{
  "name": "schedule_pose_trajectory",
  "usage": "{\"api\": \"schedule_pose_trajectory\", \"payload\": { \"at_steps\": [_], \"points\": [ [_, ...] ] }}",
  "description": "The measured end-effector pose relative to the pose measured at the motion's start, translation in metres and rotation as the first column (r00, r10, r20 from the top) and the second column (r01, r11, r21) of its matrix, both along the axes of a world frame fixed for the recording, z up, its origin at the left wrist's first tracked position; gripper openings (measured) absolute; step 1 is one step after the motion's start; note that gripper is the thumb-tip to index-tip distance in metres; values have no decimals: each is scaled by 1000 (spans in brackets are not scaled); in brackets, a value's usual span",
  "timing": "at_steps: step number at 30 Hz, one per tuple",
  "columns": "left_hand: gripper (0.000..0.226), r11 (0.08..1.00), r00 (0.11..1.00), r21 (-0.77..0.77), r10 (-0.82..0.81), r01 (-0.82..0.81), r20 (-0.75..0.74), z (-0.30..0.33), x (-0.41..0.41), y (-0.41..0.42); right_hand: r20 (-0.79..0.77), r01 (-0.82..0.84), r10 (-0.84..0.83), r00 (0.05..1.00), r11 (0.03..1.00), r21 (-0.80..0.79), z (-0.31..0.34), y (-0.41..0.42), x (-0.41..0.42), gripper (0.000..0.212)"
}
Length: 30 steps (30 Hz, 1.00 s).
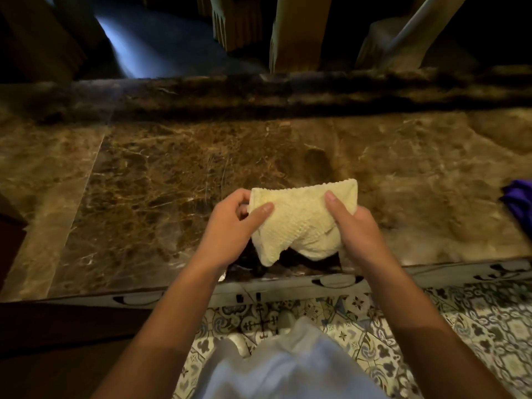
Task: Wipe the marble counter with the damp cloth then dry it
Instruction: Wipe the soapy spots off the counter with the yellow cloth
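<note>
A pale yellow textured cloth point(299, 220) is held up just above the near part of the brown veined marble counter point(161, 174). My left hand point(230, 228) grips its left edge with the thumb on top. The cloth's right side is pinched by my right hand point(354, 228), thumb pressed on the front. The cloth is folded and sags at the bottom, hanging over the counter's front edge. Whether it is damp cannot be told.
A purple cloth point(516, 197) lies at the counter's right edge. A raised marble ledge point(259, 93) runs along the back, with dark chair legs point(296, 33) beyond. Patterned floor tiles point(475, 326) lie below the counter's front edge.
</note>
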<state>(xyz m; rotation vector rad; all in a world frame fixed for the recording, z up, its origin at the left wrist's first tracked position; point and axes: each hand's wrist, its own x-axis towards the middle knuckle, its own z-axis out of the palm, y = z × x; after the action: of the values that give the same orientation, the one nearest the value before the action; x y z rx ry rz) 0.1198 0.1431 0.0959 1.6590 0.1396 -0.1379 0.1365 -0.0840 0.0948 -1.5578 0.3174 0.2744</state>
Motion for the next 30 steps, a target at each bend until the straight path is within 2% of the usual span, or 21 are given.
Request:
{"api": "schedule_pose_trajectory", "payload": {
  "at_steps": [3,4,7,11,15,17,19,22,25,28,30],
  "points": [
    [9,996,999,91,-14,18,-43,-10,15,-30,30,-45,46,998,998,-41,-2,-37,25,12],
    [10,990,999,136,-23,29,-47,-14,20,-41,31,-68,71,997,993,-98,-6,-49,34,7],
    [14,944,999,329,-5,18,-42,-27,39,-74,11,-87,95,995,942,-324,-21,-80,58,12],
    [25,767,1000,641,20,-6,-14,-43,61,-100,50,-35,73,996,840,-541,-46,-100,74,20],
    [44,547,1000,837,-11,-14,25,-54,71,-103,155,49,83,984,716,-696,-54,-94,78,57],
    [49,483,996,873,-17,-72,92,-54,72,-99,269,130,153,951,592,-795,-53,-86,74,62],
    [51,459,985,874,13,-160,174,-51,70,-87,347,167,286,893,506,-846,-51,-71,67,57],
    [52,424,970,873,89,-243,226,-53,59,-40,233,20,529,816,377,-926,-59,-48,50,55],
    [50,320,950,902,214,-289,228,-61,42,37,26,-118,569,822,215,-969,-76,-48,38,59],
    [50,214,934,943,307,-254,182,-72,25,112,-6,-125,557,830,177,-976,-88,-63,24,63],
    [54,199,932,955,330,-222,148,-79,19,152,6,-111,571,821,171,-979,-94,-71,6,65]
  ]
}}
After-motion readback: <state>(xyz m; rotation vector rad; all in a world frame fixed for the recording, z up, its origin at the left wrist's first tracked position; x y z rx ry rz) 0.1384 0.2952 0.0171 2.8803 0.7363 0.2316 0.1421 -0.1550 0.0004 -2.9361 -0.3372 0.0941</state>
